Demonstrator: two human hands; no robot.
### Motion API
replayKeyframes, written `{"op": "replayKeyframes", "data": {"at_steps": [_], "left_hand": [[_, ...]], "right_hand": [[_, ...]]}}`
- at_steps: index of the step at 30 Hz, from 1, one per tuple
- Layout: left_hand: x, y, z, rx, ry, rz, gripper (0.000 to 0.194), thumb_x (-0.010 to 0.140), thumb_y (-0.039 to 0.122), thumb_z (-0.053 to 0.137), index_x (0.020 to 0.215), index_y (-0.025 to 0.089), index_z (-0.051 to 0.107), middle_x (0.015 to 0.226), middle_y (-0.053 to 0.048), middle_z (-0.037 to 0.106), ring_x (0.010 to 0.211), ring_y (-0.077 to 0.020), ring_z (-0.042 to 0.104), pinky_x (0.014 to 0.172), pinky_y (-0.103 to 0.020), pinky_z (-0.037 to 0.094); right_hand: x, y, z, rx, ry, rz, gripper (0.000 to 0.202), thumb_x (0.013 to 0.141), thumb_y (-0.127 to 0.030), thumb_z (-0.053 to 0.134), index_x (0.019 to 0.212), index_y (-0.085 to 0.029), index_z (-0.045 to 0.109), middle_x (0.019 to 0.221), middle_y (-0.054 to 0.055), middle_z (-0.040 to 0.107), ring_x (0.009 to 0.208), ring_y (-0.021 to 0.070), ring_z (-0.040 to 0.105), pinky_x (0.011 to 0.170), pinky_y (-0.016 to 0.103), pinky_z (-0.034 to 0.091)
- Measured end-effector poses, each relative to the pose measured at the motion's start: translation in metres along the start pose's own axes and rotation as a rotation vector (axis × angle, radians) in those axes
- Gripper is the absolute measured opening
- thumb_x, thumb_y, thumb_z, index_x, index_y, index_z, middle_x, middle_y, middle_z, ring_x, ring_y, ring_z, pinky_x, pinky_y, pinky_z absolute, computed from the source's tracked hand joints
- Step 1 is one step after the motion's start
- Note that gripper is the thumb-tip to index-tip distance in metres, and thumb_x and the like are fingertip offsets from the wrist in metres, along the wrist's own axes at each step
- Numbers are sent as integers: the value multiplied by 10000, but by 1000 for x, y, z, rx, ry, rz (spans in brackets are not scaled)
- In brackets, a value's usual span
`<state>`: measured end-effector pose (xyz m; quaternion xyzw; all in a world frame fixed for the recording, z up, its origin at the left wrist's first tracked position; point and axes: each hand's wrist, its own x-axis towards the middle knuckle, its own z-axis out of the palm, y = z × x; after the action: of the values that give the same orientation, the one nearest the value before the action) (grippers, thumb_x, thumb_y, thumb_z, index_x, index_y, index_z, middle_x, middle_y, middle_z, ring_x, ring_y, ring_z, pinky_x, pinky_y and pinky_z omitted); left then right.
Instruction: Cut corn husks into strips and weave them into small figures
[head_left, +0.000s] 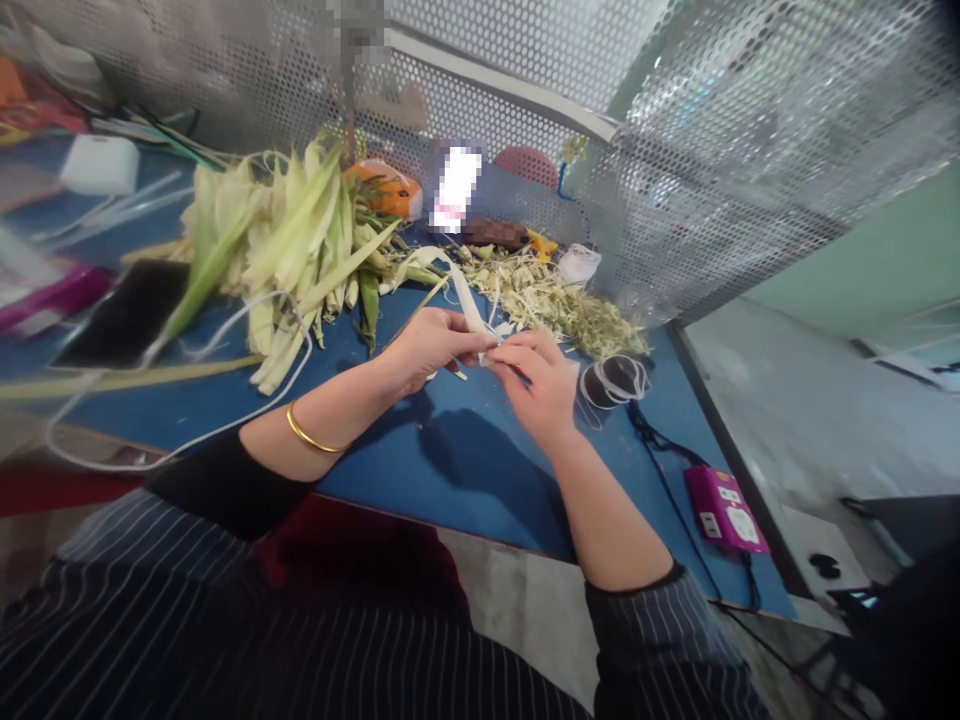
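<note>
A pale strip of corn husk (466,297) rises from between my two hands and curls back over the table. My left hand (431,352) pinches its lower end between thumb and fingers. Right beside it, my right hand (538,385) is closed at the same end, fingertips nearly touching those of the left. Something small and orange-red shows between its fingers, too little of it to name. A heap of long husks (285,235) lies beyond my left forearm. Shredded husk scraps (555,300) are piled behind my right hand.
Right of my right hand stands a dark spool with white cord (615,382). A purple power box (726,508) with black cables sits near the right edge. A black phone (124,315) and looping white cable (304,345) lie left. Perforated metal mesh (480,85) closes the back.
</note>
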<state>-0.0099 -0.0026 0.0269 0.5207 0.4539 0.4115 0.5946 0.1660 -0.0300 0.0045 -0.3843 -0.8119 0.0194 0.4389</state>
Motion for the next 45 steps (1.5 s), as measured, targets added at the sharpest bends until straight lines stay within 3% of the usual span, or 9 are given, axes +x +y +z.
{"op": "replayKeyframes", "data": {"at_steps": [7, 12, 17, 30, 35, 38, 41, 45], "left_hand": [[-2, -1, 3, -79, -20, -20, 173, 724, 222, 730, 616, 128, 631, 539, -2, 583, 495, -63, 518, 495, -209, 395], [-1, -6, 4, -180, 6, -21, 176, 730, 287, 722, 668, 136, 655, 590, -22, 638, 522, -96, 578, 541, -244, 477], [0, -12, 7, -119, 33, 71, 149, 711, 274, 732, 676, 134, 695, 592, -14, 636, 529, -78, 559, 567, -226, 485], [-5, -11, 12, -40, -74, 54, 278, 793, 396, 647, 696, 144, 713, 663, -59, 682, 620, -107, 619, 573, -214, 467], [-6, -11, 11, 40, -107, 122, 183, 697, 305, 731, 760, 133, 741, 666, -25, 674, 594, -86, 567, 585, -207, 454], [-4, -13, 11, 75, -115, 153, 139, 683, 215, 696, 784, 134, 747, 681, -16, 683, 614, -93, 577, 612, -217, 467], [-3, -15, 11, 137, -87, 155, 136, 677, 168, 652, 771, 135, 745, 650, -10, 678, 601, -99, 583, 613, -223, 474], [-3, -17, 11, 180, -20, 149, 99, 663, 183, 667, 730, 130, 718, 596, -9, 652, 559, -101, 577, 573, -223, 469]], "right_hand": [[-1, 0, 3, -5, 28, -68, 99, 883, -242, 592, 883, -264, 688, 855, 35, 636, 805, 161, 599, 732, 329, 505], [3, -1, 2, 71, 39, 10, 76, 882, -222, 594, 859, -240, 664, 853, 27, 621, 801, 154, 596, 745, 325, 495], [5, -5, 2, 85, 28, 80, 77, 872, -235, 609, 809, -234, 652, 804, 10, 613, 771, 152, 582, 731, 317, 482], [3, -2, 2, -1, 115, 140, 85, 847, -219, 629, 761, -217, 627, 781, 6, 595, 748, 148, 568, 707, 303, 459], [5, 0, 2, 64, 144, 296, 60, 798, -224, 663, 802, -206, 606, 774, -4, 590, 739, 143, 561, 715, 300, 469], [6, 4, 4, 245, 129, 478, 204, 740, -267, 713, 902, -204, 605, 777, -13, 609, 701, 133, 561, 699, 297, 482], [6, 7, 7, 423, 56, 572, 158, 737, -304, 710, 816, -202, 618, 727, -17, 611, 648, 122, 539, 644, 281, 460], [7, 2, 8, 399, 61, 586, 149, 720, -289, 723, 719, -196, 606, 647, -39, 554, 584, 97, 456, 578, 251, 390]]}}
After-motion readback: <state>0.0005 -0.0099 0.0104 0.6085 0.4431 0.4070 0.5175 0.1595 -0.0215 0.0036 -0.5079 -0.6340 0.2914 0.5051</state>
